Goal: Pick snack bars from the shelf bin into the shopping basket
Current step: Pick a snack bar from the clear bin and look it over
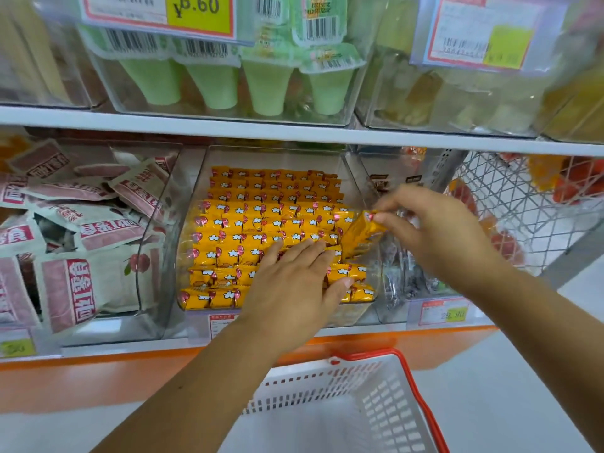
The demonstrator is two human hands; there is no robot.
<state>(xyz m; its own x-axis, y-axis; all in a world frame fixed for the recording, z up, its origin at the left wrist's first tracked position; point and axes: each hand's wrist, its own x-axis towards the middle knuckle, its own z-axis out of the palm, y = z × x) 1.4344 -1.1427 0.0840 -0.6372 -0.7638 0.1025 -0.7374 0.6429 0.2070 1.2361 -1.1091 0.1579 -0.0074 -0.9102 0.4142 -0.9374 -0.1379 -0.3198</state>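
Left hand (294, 276): I have it flat, fingers straight, resting on the front rows of bars. My guess is that it pins the neighbours so they do not ride up with the pick.
Right hand (434, 230): fingertips and thumb pinch the lifted bar (359, 233) by its top end. It stands tilted at the bin's right side, its lower end down among the others. There may be more than one in the pinch; I cannot tell.
Shopping basket (385, 410): directly below my arms and in front of the shelf edge, so a drop is a short trip down. I see no bars in the part that shows.
Shelf bin (192, 191): clear walls, open towards me.
Snack bars (261, 210): yellow wrappers packed in tidy rows, nearly filling the bin. Tight packing is probably why one hand steadies.
Pouches (81, 223): pink and white, heaped in the bin to the left.
Wire rack (523, 204): to the right, beyond my right hand.
Green cups (268, 86): on the shelf above, behind a price tag (199, 8).
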